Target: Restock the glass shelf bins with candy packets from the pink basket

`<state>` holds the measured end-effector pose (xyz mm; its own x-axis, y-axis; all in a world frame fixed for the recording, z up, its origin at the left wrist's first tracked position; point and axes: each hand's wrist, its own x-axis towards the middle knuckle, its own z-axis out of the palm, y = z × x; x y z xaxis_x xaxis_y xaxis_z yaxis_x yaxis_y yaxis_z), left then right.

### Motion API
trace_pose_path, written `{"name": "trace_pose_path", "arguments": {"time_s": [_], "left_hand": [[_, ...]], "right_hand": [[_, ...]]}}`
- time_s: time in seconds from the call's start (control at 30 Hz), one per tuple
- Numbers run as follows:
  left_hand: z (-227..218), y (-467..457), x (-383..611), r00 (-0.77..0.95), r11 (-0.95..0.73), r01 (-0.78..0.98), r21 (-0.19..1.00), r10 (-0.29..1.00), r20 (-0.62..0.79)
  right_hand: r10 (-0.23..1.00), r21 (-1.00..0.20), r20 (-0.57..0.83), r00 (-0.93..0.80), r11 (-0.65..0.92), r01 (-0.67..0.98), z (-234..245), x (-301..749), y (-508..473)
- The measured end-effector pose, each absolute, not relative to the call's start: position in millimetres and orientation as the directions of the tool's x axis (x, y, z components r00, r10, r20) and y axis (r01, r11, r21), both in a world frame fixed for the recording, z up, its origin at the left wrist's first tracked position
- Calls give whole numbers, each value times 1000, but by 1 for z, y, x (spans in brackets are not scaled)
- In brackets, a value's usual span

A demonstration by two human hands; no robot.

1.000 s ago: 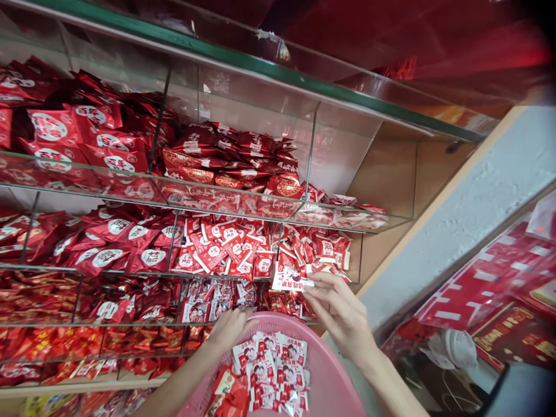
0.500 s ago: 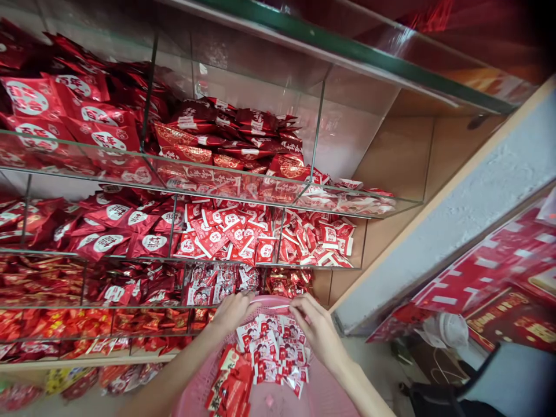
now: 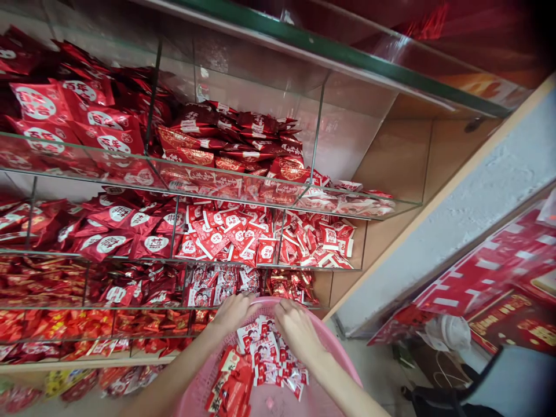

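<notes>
A pink plastic basket (image 3: 336,341) is in front of me at the bottom of the view. My left hand (image 3: 234,313) is closed on its far rim, left of centre. My right hand (image 3: 297,330) reaches over the inside of the basket, its fingers curled close to the far rim; what they hold, if anything, is hidden. Beneath that hand lie several small white-and-red printed candy packets (image 3: 266,353), partly covered by it. Larger red packets (image 3: 232,385) rest at the left inside the basket.
Tiered glass shelves (image 3: 243,194) divided into compartments hold many red packets (image 3: 156,243). A wooden side panel (image 3: 386,150) and a grey-white wall (image 3: 434,243) stand at the right. Lower right are a black-framed chair (image 3: 490,376) and a white cup-like container (image 3: 454,330).
My right hand has moved left along the far side of the basket and now covers part of the small packets. My left hand stays at the rim.
</notes>
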<state>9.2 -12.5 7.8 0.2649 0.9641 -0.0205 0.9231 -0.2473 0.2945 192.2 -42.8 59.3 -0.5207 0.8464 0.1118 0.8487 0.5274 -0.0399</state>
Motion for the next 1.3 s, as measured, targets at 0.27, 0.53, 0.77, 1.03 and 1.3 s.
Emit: {"name": "trace_pose_path", "arguments": {"time_s": [0.27, 0.53, 0.77, 1.03, 1.3], "left_hand": [[16, -14, 8, 315, -301, 908, 291, 949, -3], [17, -15, 7, 325, -311, 906, 287, 946, -2], [15, -15, 7, 323, -315, 907, 281, 946, 16], [15, -15, 8, 298, -289, 915, 280, 955, 12], [13, -15, 6, 301, -295, 905, 306, 953, 30]], "right_hand": [[877, 86, -41, -479, 481, 873, 43, 168, -39], [906, -248, 45, -420, 418, 874, 31, 170, -40], [927, -448, 169, -335, 375, 812, 41, 185, -38], [916, -473, 138, -377, 395, 788, 27, 192, -38], [849, -548, 325, -416, 528, 649, 105, 193, -40]]}}
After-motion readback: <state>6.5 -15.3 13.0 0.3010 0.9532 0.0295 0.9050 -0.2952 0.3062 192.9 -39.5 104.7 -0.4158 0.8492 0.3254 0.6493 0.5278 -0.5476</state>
